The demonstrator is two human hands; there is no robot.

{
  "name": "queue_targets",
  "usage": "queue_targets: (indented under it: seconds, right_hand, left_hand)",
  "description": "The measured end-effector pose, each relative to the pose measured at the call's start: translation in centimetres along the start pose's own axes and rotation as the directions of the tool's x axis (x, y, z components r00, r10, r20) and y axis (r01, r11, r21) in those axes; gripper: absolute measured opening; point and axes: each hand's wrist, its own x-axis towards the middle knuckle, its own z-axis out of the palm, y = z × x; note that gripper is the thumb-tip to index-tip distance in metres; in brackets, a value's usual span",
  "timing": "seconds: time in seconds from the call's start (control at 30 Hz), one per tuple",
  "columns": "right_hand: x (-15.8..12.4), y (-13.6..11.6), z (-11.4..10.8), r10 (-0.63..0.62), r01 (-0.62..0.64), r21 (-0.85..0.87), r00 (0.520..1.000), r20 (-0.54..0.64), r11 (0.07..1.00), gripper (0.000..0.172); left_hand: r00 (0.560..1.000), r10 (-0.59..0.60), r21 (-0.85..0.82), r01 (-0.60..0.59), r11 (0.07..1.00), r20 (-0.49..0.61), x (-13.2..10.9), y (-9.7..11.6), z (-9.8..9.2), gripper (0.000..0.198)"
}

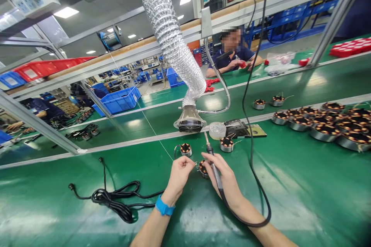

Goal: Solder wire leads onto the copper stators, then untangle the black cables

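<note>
Nearest to us, our left hand (pixel 179 173), with a blue band at the wrist, pinches a thin silvery strand of solder wire (pixel 153 131) between thumb and fingertips; the strand runs up and away from the hand toward a spool overhead. Our right hand (pixel 224 179) is closed in a pen grip around a slim black-handled soldering iron (pixel 213 160), its metal tip pointing up and away from the hand and its black cable looping back past the right forearm. Between the two hands, touching the right fingers, sits a small round motor stator with copper windings (pixel 203 169) on the green bench mat (pixel 290 200); we cannot tell whether the solder end touches it.

To the left of the left hand lies a coiled black power cord (pixel 116 200). Just beyond the hands stand two more round copper-wound stators (pixel 186 149), one ahead of the left hand, the other ahead of the right. Past those we see a white round plastic tub (pixel 217 130) beside a dark metal iron stand (pixel 239 128), and a flared metal fume hood (pixel 189 120) on a ribbed silver flexible duct (pixel 171 34).

Far to the right of the right hand lies a cluster of many silver-rimmed wound stators (pixel 324 123). Across the bench a person in a dark blue shirt (pixel 232 56) handles red parts, and blue plastic crates (pixel 118 100) stand off beyond the left hand.
</note>
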Motion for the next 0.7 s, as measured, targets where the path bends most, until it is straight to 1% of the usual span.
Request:
queue_targets:
  seconds: [0.07,0.1,0.17,0.27,0.3,0.53,0.6,0.7]
  right_hand:
    - [0.0,0.1,-0.3,0.050,-0.050,0.020,0.998,-0.033,0.999,0.040]
    - [0.0,0.1,-0.6,0.073,-0.072,0.026,0.996,-0.049,0.997,0.043]
    - [0.0,-0.1,-1.0,0.095,-0.093,0.019,0.992,-0.085,0.995,0.040]
    - [-0.1,-0.5,-1.7,0.050,-0.052,-0.020,0.994,-0.096,0.998,0.026]
    - [-0.2,-0.6,-1.9,0.023,-0.026,-0.034,0.995,-0.092,0.999,0.024]
    - [0.0,-1.2,-2.5,-0.124,0.120,-0.057,0.990,-0.071,0.991,0.021]
    - [0.1,-1.3,-2.5,-0.127,0.124,-0.061,0.990,-0.052,0.990,0.020]
    - [0.1,-1.2,-2.4,-0.093,0.092,-0.062,0.995,-0.021,0.994,0.021]
  left_hand:
    - [0.999,-0.016,-0.017,0.015,1.000,-0.038,0.2,-0.2,0.0,0.019]
    - [0.998,-0.028,-0.023,0.027,0.999,-0.047,0.2,-0.3,0.0,0.019]
    - [0.997,-0.053,-0.031,0.052,0.998,-0.052,0.2,-0.4,0.0,0.020]
    - [0.995,-0.085,-0.037,0.083,0.996,-0.056,0.2,-0.5,0.0,0.023]
    - [0.994,-0.090,-0.039,0.088,0.995,-0.058,0.1,-0.4,0.0,0.023]
    - [0.993,-0.097,-0.021,0.096,0.995,-0.067,0.2,-0.3,-0.1,0.021]
    - [0.993,-0.095,-0.019,0.094,0.995,-0.070,0.2,-0.3,-0.1,0.021]
    - [0.993,-0.089,-0.017,0.088,0.996,-0.072,0.2,-0.4,-0.1,0.023]
